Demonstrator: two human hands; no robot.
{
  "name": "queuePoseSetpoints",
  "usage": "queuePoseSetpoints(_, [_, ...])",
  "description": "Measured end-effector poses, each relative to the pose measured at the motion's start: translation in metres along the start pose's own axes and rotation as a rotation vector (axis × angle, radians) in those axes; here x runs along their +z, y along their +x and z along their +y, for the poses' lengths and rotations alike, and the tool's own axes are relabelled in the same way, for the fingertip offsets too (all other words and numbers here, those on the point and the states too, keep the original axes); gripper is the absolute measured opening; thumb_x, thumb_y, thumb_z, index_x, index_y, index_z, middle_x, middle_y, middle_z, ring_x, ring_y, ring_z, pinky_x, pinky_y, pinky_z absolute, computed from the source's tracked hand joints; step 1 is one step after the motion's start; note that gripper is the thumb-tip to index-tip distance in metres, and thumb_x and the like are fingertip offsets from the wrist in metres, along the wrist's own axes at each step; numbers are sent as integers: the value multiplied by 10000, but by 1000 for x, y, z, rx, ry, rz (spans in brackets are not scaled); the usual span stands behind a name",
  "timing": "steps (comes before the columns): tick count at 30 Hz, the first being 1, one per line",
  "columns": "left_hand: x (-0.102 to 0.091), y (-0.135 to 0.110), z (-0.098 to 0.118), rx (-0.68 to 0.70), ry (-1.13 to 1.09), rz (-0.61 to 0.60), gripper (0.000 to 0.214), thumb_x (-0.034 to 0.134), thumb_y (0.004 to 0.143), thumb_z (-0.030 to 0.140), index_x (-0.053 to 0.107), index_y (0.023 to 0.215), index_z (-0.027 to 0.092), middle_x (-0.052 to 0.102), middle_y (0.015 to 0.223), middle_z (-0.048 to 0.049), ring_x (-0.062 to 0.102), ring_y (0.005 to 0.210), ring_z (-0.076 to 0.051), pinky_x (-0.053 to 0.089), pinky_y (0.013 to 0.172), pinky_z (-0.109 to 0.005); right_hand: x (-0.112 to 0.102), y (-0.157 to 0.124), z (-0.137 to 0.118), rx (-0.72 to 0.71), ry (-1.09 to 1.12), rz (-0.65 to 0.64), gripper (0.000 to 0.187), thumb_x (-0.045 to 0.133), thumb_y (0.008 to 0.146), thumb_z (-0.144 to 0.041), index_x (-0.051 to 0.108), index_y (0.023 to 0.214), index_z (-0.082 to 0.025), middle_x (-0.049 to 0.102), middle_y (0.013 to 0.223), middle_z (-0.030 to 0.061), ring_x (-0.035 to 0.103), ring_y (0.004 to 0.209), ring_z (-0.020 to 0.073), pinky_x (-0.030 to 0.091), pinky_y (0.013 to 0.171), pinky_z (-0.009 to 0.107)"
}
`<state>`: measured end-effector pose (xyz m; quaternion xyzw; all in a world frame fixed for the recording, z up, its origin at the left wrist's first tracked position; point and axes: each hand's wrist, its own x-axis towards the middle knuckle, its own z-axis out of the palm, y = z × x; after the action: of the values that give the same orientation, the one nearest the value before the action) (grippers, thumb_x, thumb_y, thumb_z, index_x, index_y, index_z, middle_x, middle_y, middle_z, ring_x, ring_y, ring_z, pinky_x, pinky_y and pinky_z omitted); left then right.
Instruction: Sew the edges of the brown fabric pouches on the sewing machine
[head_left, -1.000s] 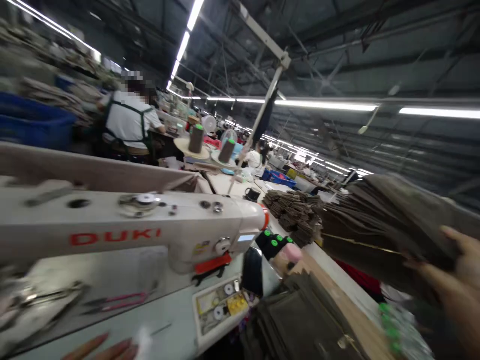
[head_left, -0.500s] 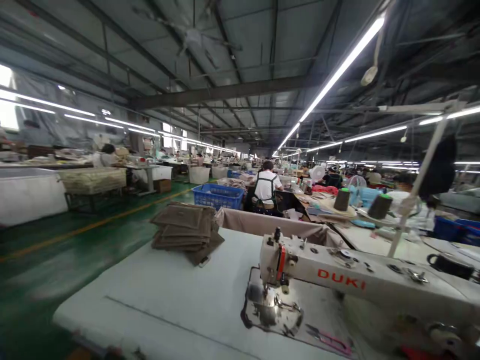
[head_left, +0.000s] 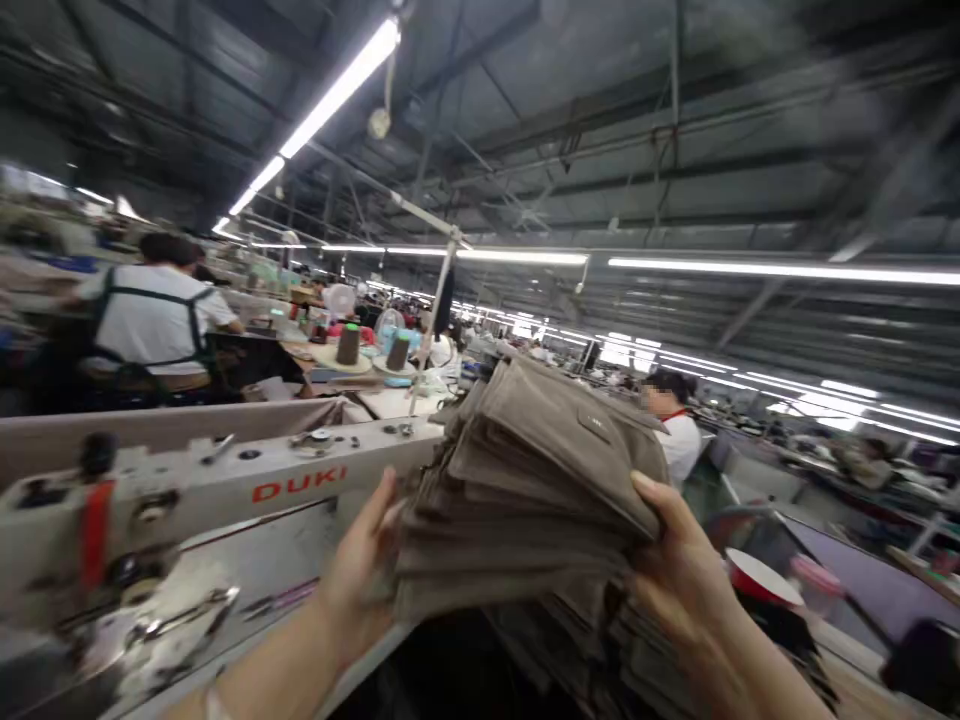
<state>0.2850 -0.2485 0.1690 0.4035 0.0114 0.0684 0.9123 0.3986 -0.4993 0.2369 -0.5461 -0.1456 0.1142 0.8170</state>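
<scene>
A thick stack of grey-brown fabric pieces (head_left: 525, 490) is held up in front of me between both hands. My left hand (head_left: 360, 570) grips the stack's left side, fingers wrapped behind it. On the right side my right hand (head_left: 675, 570) clasps it, thumb over the top edge. Just left of the stack stands a white DUKI sewing machine (head_left: 225, 490) on its table.
Two thread cones (head_left: 347, 345) on stands rise behind the machine. A person in a white shirt with green apron straps (head_left: 154, 320) sits at the back left. Another person (head_left: 675, 425) is at the right. More fabric pieces (head_left: 630, 650) lie below the stack. A red-rimmed container (head_left: 757, 580) sits at the right.
The view has swung back to the right from the open floor. Both hands now hold the fabric stack up in front of the machine; half a second ago no hands showed.
</scene>
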Motion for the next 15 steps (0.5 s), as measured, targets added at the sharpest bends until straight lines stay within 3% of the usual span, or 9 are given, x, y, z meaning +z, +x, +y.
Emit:
queuePoseSetpoints(3, [37,61,18,136,-175,-106,622,452,932,635,461,1387,210,665,1176,-103,660,1047,-299,527,894,-442,-11,30,-17,-144,108,26,515,724,704,-399,673,1161,-168,740,1013,75,668,1017,298,523,931,439])
queuePoseSetpoints(6, [47,100,-3,164,-145,-125,541,507,953,540,460,1369,198,645,1220,-104,651,1067,-258,511,925,-387,-40,49,4,-152,132,92,528,748,682,-391,671,1157,-172,734,1053,70,672,1022,291,520,946,442])
queuePoseSetpoints(8, [31,112,-36,49,-75,-171,456,553,945,478,531,1288,179,664,1183,-105,646,1076,-256,500,931,-368,-63,50,37,-104,124,138,505,768,673,-400,689,1106,-151,741,1021,81,680,1005,301,526,937,458])
queuePoseSetpoints(11, [-6,120,-90,-136,46,-111,493,582,897,557,533,1269,236,674,1176,-75,631,1108,-264,498,911,-381,-91,44,92,-15,99,206,495,787,646,-439,708,1044,-156,751,965,86,692,971,332,537,905,504])
queuePoseSetpoints(13, [-24,124,-114,-167,102,-73,563,590,859,613,504,1301,276,647,1238,-66,595,1173,-273,489,924,-397,-103,42,118,72,51,248,530,775,627,-508,709,1048,-193,752,964,70,693,972,342,548,876,516])
queuePoseSetpoints(15, [-31,131,-125,-121,207,-23,634,582,833,654,473,1339,288,598,1316,-79,528,1259,-298,458,973,-442,-112,42,128,133,18,267,559,755,625,-547,702,1071,-214,748,989,67,684,994,353,545,869,533])
